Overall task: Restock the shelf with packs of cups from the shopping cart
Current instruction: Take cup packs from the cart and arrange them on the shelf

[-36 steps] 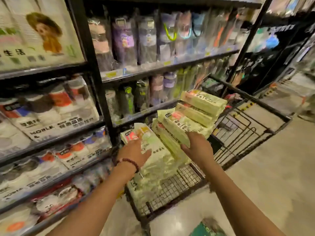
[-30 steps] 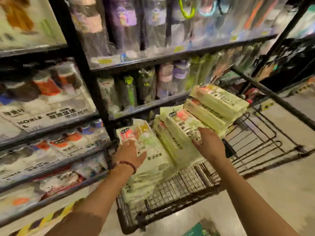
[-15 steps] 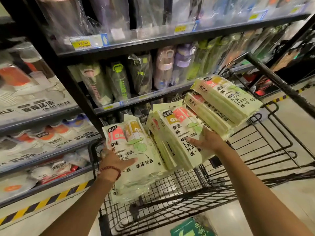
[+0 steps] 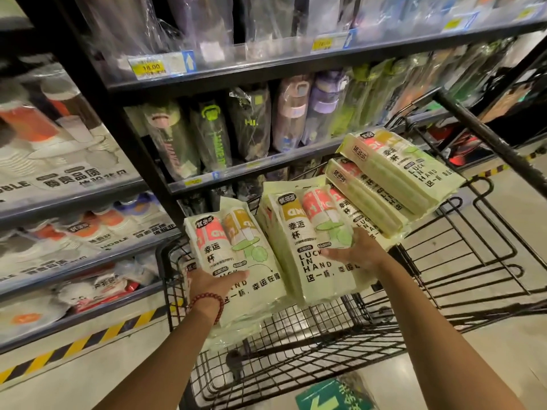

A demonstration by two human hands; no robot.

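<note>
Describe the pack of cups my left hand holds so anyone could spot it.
Find the black wire shopping cart before the shelves. Pale green packs stand in it; this pack of cups is the leftmost, gripped by the left hand with the bead bracelet.

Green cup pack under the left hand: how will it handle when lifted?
Likely floppy: the green cup pack is a soft film bag, wrinkled at its lower end over the shopping cart. Probably light for its size, since it shows stacked cups. Its glossy film could slip from the left hand.
</note>
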